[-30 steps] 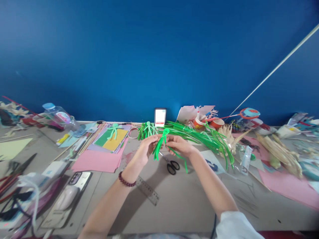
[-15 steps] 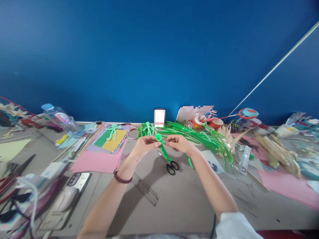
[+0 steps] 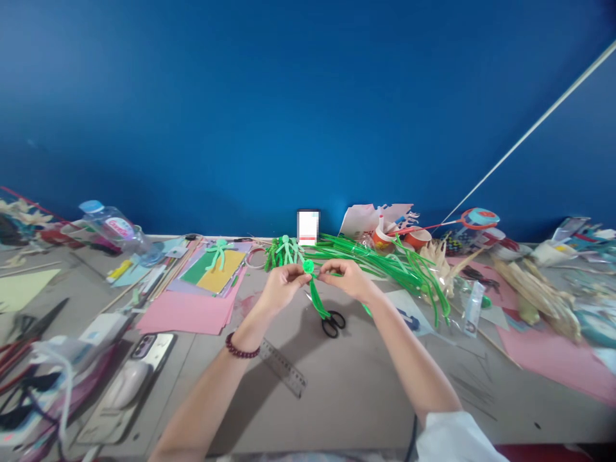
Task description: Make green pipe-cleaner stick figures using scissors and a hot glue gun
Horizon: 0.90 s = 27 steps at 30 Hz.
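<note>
A bright green pipe-cleaner figure (image 3: pixel 308 266) with a coiled round head is held up between both hands, its long green stems hanging down. My left hand (image 3: pixel 286 283) pinches it just below the head. From the other side, the fingertips of my right hand (image 3: pixel 344 278) are closed on a green strand beside the neck; a loose green end shows under the right wrist. Below the hanging stems lie black-handled scissors (image 3: pixel 333 324). A clear ruler (image 3: pixel 283 367) rests near my left forearm. Behind the hands stand finished-looking pale green pipe-cleaner figures (image 3: pixel 285 249).
A heap of green pipe cleaners (image 3: pixel 366 255) spreads behind my right hand. Pink paper (image 3: pixel 185 312) and coloured sheets lie left, with a phone (image 3: pixel 149 353) nearer me. A phone with a lit screen (image 3: pixel 308 228) leans on the blue wall (image 3: pixel 308 115). Dried husks (image 3: pixel 543 298) lie right.
The coiled head has turned more toward me and shifted slightly right. My left hand has moved a little right, and the loose strand by my right wrist shows less.
</note>
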Tool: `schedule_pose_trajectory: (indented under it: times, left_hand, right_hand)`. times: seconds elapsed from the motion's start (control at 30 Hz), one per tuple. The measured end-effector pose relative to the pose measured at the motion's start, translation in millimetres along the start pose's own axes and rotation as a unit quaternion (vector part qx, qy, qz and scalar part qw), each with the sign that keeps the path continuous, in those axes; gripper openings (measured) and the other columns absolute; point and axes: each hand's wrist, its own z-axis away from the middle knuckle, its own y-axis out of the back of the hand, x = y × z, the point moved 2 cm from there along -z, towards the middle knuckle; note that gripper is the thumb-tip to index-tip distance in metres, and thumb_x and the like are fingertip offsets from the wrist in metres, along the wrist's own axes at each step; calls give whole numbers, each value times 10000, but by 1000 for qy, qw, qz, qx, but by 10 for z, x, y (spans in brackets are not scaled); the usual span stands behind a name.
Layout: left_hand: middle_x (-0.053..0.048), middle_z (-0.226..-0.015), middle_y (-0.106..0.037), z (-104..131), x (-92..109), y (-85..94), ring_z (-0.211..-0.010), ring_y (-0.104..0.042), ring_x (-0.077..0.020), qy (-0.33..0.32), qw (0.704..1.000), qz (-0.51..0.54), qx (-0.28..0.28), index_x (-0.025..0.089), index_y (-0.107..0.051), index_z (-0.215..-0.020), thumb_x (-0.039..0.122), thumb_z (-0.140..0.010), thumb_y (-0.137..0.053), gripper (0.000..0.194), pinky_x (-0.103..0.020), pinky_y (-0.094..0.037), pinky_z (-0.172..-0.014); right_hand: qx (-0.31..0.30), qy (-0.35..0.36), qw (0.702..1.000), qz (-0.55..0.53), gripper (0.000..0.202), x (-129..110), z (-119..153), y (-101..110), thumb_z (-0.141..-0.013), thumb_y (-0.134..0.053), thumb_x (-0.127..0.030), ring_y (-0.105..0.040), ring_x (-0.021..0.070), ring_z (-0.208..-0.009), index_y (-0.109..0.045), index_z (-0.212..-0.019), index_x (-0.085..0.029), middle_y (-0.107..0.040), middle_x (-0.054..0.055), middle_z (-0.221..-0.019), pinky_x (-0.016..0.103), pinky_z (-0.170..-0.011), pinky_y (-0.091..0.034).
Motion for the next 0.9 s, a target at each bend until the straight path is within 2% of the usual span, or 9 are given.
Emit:
schedule_pose_trajectory:
  times: [0.23, 0.4, 0.53, 0.67, 0.8, 0.9]
  left_hand:
    - [-16, -569, -601, 27, 67, -20, -569, -524, -136, -25, 997, -42, -58, 146, -635, -589, 336, -667, -706, 217, -241, -401, -559]
    - [-21, -625, -638, 19, 0, -5, -607, -558, -142, 4, 999, 35, -39, 162, -672, -634, 332, -635, -737, 183, -251, -444, -611]
    - [-19, -614, -626, 14, -17, 2, -599, -549, -133, 7, 999, 46, -19, 155, -684, -643, 326, -624, -751, 184, -247, -442, -603]
    - [-14, -604, -630, 13, -20, 5, -566, -538, -116, 18, 997, 68, 14, 151, -686, -652, 321, -597, -770, 198, -242, -435, -589]
    - [-19, -625, -646, 12, -28, 8, -586, -556, -121, 16, 997, 72, 35, 154, -683, -661, 299, -590, -775, 187, -238, -432, -590]
    - [-18, -614, -643, 14, -30, 4, -579, -557, -123, 17, 996, 76, 36, 154, -678, -654, 289, -590, -774, 177, -237, -426, -577]
  right_hand:
    - [26, 52, 998, 31, 210, -119, 45, 35, -767, -620, -383, -565, 155, -697, -637, -776, -175, -640, 25, -758, 273, -660, -434]
    - [32, 76, 996, 43, 188, -189, 60, 54, -780, -614, -374, -555, 154, -669, -631, -794, -187, -631, 28, -751, 277, -630, -435]
    - [17, 82, 996, 19, 162, -213, 78, 72, -775, -615, -334, -586, 175, -777, -628, -854, -192, -645, 46, -867, 295, -694, -464]
    - [5, 72, 997, -18, 170, -205, 75, 31, -755, -635, -330, -580, 170, -787, -620, -855, -194, -625, 40, -892, 281, -665, -471]
    - [20, 86, 995, -54, 131, -200, 50, -37, -748, -649, -309, -578, 171, -806, -615, -810, -198, -609, 42, -905, 277, -662, -466]
    - [47, 120, 991, -40, 85, -223, 51, -61, -754, -637, -278, -578, 184, -835, -613, -771, -198, -605, 51, -887, 295, -697, -466]
